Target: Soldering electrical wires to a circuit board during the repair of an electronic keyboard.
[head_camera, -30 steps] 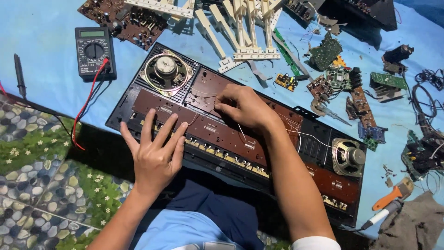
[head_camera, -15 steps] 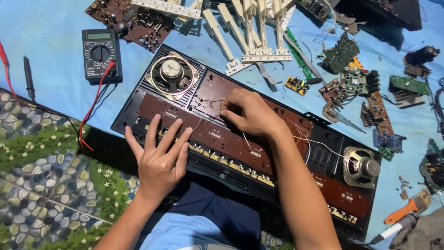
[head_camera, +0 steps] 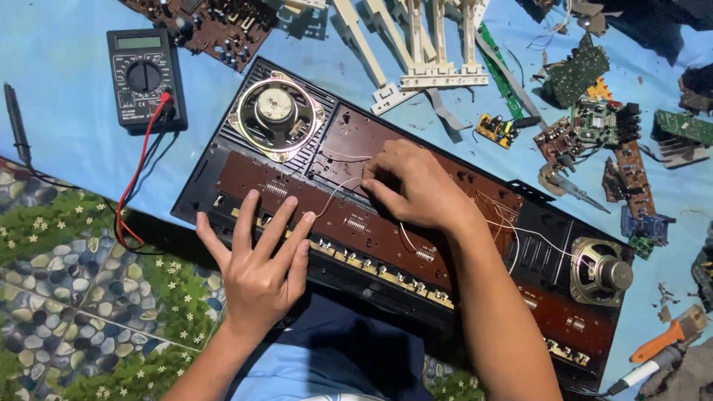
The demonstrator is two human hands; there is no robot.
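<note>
Keyboard chassis (head_camera: 223, 167), opened and face down, lies aslant on the blue sheet (head_camera: 59, 96) across the person's lap.

Left hand (head_camera: 260, 271) rests flat with fingers spread on the brown circuit board (head_camera: 356, 223) near its front edge, gripping nothing; right hand (head_camera: 416, 186) is curled, fingertips pinching at thin white wires (head_camera: 338, 186) beside the round speaker (head_camera: 276, 113). I judge the long plastic shell to be light but awkward, stiff enough to lift by its black ends, while the boards look brittle and the wires and solder joints easily torn, so any hold belongs on the rim, not the boards. A multimeter (head_camera: 145, 78) with red lead (head_camera: 137, 178) sits well apart at upper left.
</note>
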